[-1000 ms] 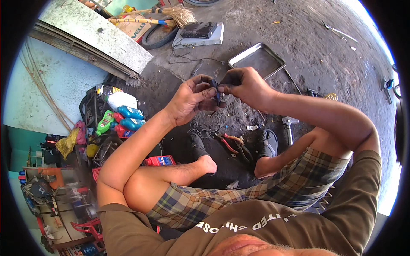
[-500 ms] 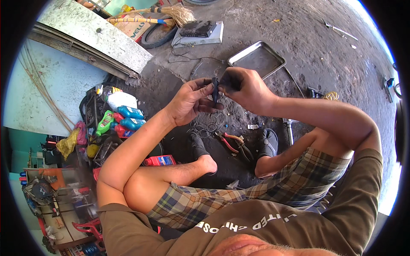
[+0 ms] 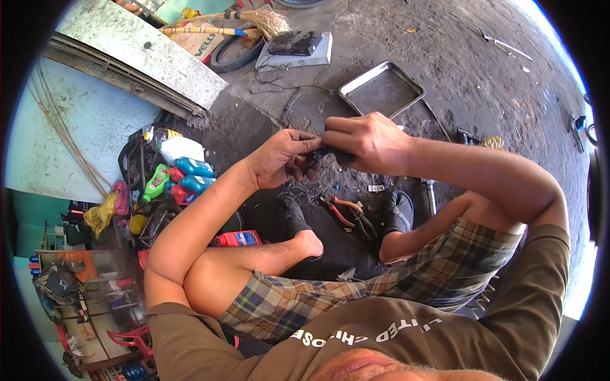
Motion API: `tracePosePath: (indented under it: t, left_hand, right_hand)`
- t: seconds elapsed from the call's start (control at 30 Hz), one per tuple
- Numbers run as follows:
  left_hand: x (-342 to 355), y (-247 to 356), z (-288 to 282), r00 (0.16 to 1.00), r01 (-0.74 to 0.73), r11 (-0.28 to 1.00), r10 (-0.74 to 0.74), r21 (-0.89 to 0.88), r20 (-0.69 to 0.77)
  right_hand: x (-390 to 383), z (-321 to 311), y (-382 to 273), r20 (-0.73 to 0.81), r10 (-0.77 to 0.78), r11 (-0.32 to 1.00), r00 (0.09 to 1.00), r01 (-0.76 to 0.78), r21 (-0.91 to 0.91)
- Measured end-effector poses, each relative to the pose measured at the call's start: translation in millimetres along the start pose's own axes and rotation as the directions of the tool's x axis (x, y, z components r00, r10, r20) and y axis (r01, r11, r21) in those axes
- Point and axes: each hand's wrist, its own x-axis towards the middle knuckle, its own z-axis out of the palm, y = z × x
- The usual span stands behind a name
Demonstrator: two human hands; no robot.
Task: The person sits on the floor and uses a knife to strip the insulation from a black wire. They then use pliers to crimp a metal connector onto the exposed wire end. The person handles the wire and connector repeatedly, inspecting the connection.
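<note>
Both hands meet in front of me, above the ground between my feet. My left hand (image 3: pixel 284 157) is closed, thumb and fingers pinching a small black part (image 3: pixel 325 152), mostly hidden by fingers. From the right my right hand (image 3: pixel 370 143) grips the same part, fingers curled over its top; their tips are dark with grime. Below the hands lies a loose tangle of thin wire (image 3: pixel 321 184). Nearer to me, between my feet, are red-handled pliers (image 3: pixel 341 214) and a second pair of pliers (image 3: pixel 362 222) with darker handles.
Beyond my right hand lies a shallow metal tray (image 3: pixel 406 77). A black box (image 3: pixel 294 43) sits on a white one at the back. Bottles (image 3: pixel 194 167) crowd the left, with a red bottle (image 3: pixel 237 239) by my left leg. A metal tool (image 3: pixel 430 197) lies right of my right foot.
My right hand has come down and turned over the black part, which is now mostly covered. My left hand has shifted slightly, its fingers curling in more.
</note>
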Motion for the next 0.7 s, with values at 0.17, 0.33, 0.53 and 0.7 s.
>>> tracePosePath:
  t: [0.17,0.33,0.53,0.7]
  left_hand:
    - [2.4,-5.6,-0.6,0.999,0.035,0.999,-0.036,-0.02,-0.004]
    - [1.4,-5.7,-3.5,0.999,0.015,1.0,-0.014,-0.023,0.045]
    - [0.2,-3.0,-2.6,0.99,-0.131,0.99,0.128,-0.043,-0.06]
    - [-1.9,4.1,15.5,0.972,-0.221,0.975,0.222,0.033,-0.075]
  right_hand:
    - [-0.1,-2.1,3.2,0.022,-0.14,0.99,0.99,0.14,-0.02]
    - [-1.1,-2.3,4.1,0.021,-0.106,0.994,0.994,0.107,-0.031]
    - [5.0,5.7,3.3,-0.143,0.361,0.904,0.921,-0.309,0.296]
    - [10.2,10.6,8.4,0.089,0.654,0.627,0.751,-0.605,0.492]
